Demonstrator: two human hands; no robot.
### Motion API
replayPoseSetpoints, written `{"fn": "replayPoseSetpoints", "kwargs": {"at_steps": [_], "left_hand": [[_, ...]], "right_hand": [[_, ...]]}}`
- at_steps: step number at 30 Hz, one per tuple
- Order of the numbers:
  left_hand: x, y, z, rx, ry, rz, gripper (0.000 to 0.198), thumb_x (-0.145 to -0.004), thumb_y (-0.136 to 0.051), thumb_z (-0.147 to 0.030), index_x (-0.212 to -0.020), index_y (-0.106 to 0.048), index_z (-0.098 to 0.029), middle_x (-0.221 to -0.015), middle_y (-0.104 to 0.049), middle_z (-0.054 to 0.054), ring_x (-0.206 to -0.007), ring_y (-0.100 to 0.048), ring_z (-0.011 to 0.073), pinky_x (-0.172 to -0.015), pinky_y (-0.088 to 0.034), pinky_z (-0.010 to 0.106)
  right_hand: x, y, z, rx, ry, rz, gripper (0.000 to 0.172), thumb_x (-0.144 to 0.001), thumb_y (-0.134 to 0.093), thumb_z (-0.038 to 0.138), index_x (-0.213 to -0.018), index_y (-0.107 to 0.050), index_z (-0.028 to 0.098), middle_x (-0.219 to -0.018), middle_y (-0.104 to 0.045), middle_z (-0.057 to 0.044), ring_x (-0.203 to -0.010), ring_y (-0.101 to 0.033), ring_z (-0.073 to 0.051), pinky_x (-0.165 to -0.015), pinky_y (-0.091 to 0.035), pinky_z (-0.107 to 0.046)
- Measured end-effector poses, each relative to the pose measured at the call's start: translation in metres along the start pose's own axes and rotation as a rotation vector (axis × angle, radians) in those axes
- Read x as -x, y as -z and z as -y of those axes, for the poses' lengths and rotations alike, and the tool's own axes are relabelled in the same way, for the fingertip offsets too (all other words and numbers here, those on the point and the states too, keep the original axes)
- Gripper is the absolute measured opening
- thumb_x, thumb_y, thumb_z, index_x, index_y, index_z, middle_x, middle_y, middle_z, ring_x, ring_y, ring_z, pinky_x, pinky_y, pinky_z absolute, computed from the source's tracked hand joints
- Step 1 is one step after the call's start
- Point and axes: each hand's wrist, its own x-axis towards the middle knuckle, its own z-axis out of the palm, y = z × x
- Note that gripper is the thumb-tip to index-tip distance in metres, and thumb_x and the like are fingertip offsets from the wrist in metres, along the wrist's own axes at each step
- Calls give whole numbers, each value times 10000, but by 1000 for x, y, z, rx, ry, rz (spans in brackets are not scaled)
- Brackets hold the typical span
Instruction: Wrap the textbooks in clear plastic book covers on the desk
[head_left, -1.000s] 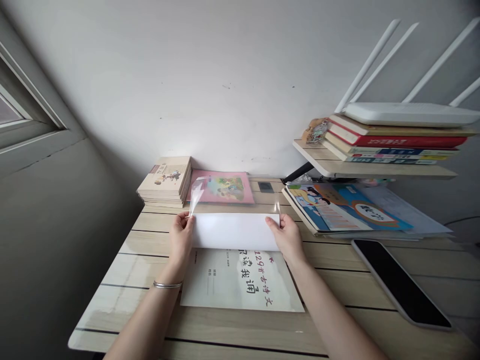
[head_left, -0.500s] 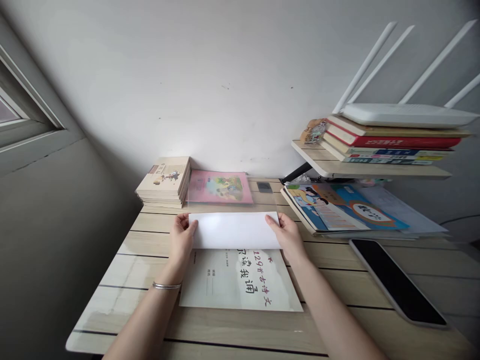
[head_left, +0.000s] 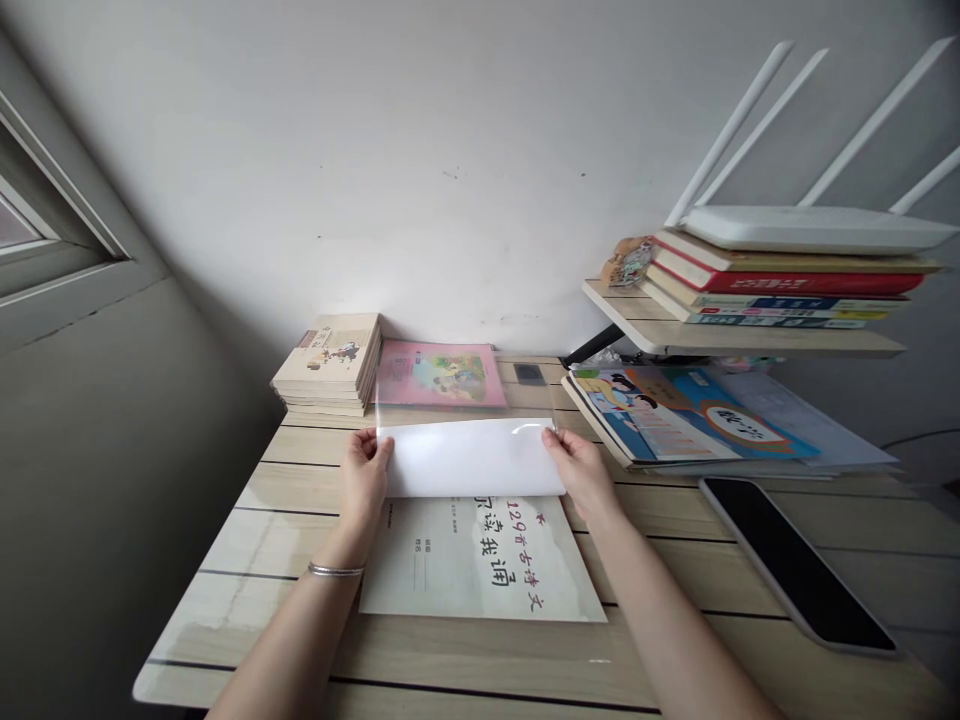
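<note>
White sheet [head_left: 469,458] lies across booklet [head_left: 480,560]; left hand [head_left: 364,480] fingers pinch its left edge, right hand [head_left: 583,475] fingers its right.

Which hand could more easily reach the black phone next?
Probably the right hand: the phone lies on its side of the desk, while the left hand pinches the white sheet at the far end.

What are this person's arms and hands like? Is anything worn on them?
Both forearms are bare, with no sleeves in view. The left hand and right hand wear no gloves, and no rings can be made out. The only thing worn is a thin silver bracelet around the left wrist.
</note>
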Motion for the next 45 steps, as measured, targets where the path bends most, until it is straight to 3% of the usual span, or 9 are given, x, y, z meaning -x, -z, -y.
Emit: {"fn": "replayPoseSetpoints", "kwargs": {"at_steps": [5,11,18,30,36,45], "left_hand": [[2,2,-4,-2,-14,5,331,-652,-688,-390,-855,-545,-171,-781,-644,17,-679,-578,127,-623,-413,235],[2,2,-3,96,4,86,377,-604,-739,-297,-893,-529,-175,-819,-652,22,-702,-595,128,-657,-438,247],[2,0,-3,115,50,47,463,-539,-787,-336,-889,-546,-154,-807,-672,42,-693,-613,142,-668,-457,269],[-1,0,-1,101,50,62,528,-539,-768,-389,-976,-580,-160,-735,-646,2,-641,-576,127,-617,-419,236],[-2,1,-3,103,69,39,482,-546,-757,-429,-908,-597,-153,-708,-617,-6,-611,-551,115,-597,-398,232],[-1,1,0,0,-3,-39,408,-604,-733,-479,-807,-580,-160,-625,-543,-38,-551,-470,86,-553,-354,211]], "right_hand": [[-2,-1,-7,84,86,-33,507,-565,-671,670,-644,-564,181,-549,-537,26,-516,-426,-114,-474,-347,-229],[-1,-2,-9,61,106,-61,492,-592,-665,658,-609,-514,190,-520,-504,33,-490,-411,-105,-439,-330,-219],[2,2,1,-88,-72,152,464,-538,-784,504,-826,-659,163,-687,-680,-26,-616,-599,-181,-544,-454,-262],[1,0,-8,-13,-30,60,461,-543,-761,548,-784,-656,170,-638,-671,-18,-586,-590,-192,-511,-446,-278],[3,-1,-1,-22,-40,95,525,-465,-786,548,-796,-646,165,-677,-687,-45,-615,-609,-212,-555,-468,-306],[1,0,-4,25,-18,64,484,-522,-744,585,-763,-651,176,-652,-676,-35,-632,-613,-218,-554,-470,-298]]}}
